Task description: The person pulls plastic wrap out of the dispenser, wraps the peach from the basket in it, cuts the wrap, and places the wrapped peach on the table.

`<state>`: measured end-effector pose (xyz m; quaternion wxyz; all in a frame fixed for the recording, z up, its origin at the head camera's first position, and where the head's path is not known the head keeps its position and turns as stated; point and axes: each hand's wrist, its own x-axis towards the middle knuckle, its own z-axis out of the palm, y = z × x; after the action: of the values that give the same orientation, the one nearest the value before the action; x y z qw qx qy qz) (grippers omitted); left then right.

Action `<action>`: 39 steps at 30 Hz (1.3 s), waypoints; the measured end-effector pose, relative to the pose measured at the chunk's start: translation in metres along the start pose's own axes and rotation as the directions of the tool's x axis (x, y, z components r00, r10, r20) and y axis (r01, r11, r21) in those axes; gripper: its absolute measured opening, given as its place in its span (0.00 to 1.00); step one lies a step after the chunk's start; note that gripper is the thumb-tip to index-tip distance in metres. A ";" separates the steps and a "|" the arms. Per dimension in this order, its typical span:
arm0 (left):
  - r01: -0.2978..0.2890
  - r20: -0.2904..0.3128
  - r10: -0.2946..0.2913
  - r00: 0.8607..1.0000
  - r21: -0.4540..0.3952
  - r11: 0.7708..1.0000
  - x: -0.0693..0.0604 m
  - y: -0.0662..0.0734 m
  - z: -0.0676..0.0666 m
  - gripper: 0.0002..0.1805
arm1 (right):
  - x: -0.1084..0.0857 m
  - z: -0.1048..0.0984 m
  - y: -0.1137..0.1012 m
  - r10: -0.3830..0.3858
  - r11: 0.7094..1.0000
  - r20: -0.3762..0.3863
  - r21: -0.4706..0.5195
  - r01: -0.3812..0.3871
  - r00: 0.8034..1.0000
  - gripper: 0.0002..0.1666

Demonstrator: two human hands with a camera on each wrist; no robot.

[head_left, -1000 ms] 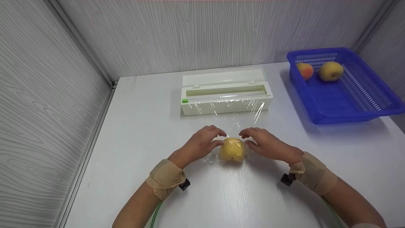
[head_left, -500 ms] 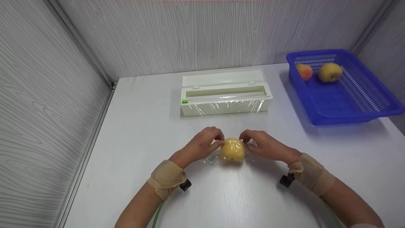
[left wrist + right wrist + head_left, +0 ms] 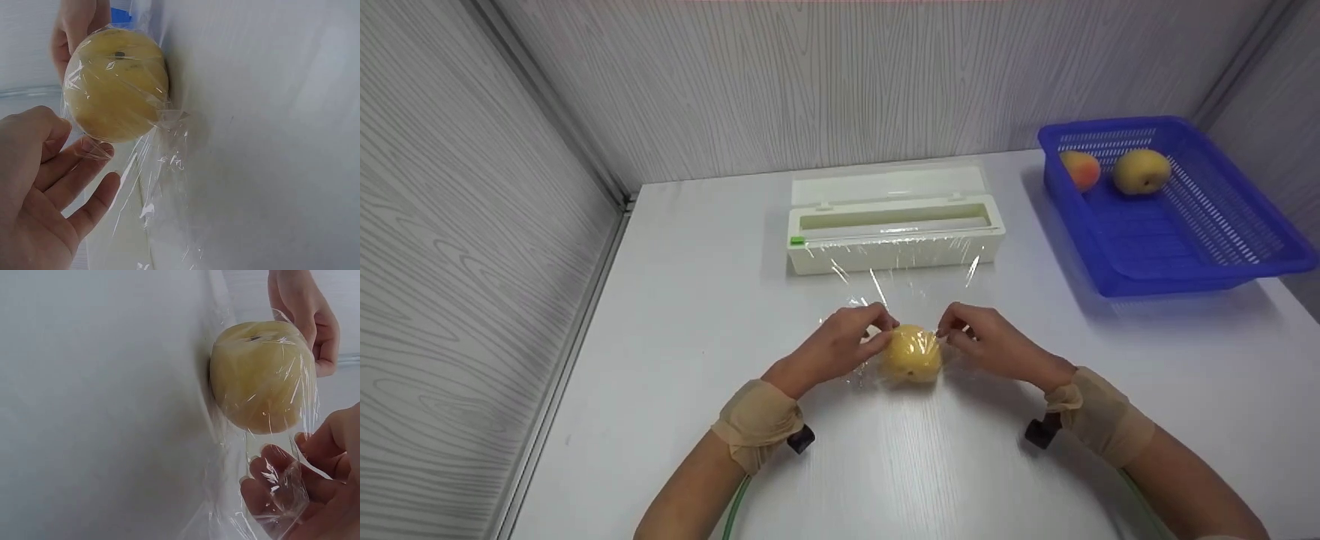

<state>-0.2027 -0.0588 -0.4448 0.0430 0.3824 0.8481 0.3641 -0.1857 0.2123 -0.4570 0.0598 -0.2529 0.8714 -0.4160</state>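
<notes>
A round yellow fruit sits on the white table under clear plastic wrap, which lies tight and creased over it. At its left side my left hand pinches the wrap between thumb and forefinger, the other fingers loosely bent beneath the film. My right hand pinches the wrap on the fruit's right side, with its other fingers seen through the film in the right wrist view. The wrap runs back from the fruit to a white wrap dispenser whose lid stands open, with the roll inside.
A blue plastic basket stands at the right rear. It holds a yellow-red fruit and a yellow fruit. A green slider sits on the dispenser's left front edge. Wood-grain panels close off the back and sides.
My fingers have gone from spread apart beside the fruit to pinching the wrap. The right fingertips have lifted slightly, and the film shows taut streaks. Basket and dispenser stay in place.
</notes>
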 end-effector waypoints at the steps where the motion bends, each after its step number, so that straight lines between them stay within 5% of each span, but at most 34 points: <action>1: 0.007 -0.004 -0.007 1.000 -0.010 1.000 0.000 0.000 0.000 0.04 | 0.000 0.000 0.001 0.019 1.000 -0.001 0.022 -0.019 1.000 0.08; 19: 0.036 -0.082 -0.040 0.996 -0.058 0.998 0.003 -0.008 0.003 0.05 | 0.003 0.004 0.014 0.135 0.963 0.003 0.235 -0.132 0.991 0.09; 29: 0.053 -0.124 -0.065 0.990 -0.098 0.994 0.008 -0.020 0.007 0.04 | 0.014 0.009 0.014 0.181 0.977 0.045 0.101 -0.185 0.982 0.07; 39: 0.206 -0.101 -0.220 0.970 -0.140 0.969 0.018 -0.026 0.010 0.04 | 0.024 0.002 0.008 0.217 0.976 0.095 -0.033 -0.214 0.972 0.07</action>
<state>-0.2279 -0.0522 -0.4646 0.0574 0.2638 0.8603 0.4325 -0.2092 0.2039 -0.4619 0.1442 -0.1775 0.8944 -0.3844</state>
